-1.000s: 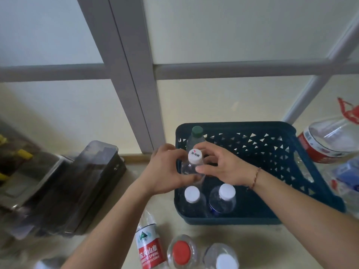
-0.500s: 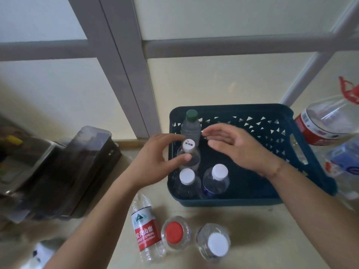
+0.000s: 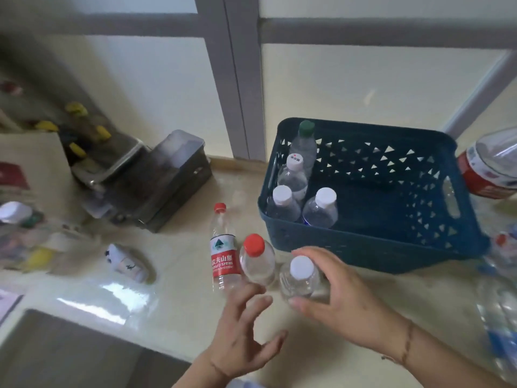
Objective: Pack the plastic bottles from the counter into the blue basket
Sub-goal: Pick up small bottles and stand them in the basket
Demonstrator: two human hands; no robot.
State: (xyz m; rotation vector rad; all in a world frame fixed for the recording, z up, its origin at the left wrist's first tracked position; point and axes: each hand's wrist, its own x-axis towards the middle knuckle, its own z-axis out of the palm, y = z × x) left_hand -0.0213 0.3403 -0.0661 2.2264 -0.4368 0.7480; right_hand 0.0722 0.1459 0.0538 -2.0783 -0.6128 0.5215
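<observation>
The right hand (image 3: 340, 301) is nearer: its fingers (image 3: 313, 254) curl around the upright white-capped bottle (image 3: 302, 278) on the bench (image 3: 173, 298), just in front of the basket (image 3: 372, 245). The basket lies straight behind it. The left hand (image 3: 243, 340), fingers spread and empty, hovers just short of the red-capped bottle (image 3: 256, 260) alongside.

Pale counter under a frosted, grey-framed window

A glossy cream countertop (image 3: 173, 278) meets frosted glass panes (image 3: 363, 88) in grey window frames (image 3: 237, 79); soft daylight glares on the surface. At lower left, a dark recess (image 3: 64, 357), perhaps a sink.
</observation>
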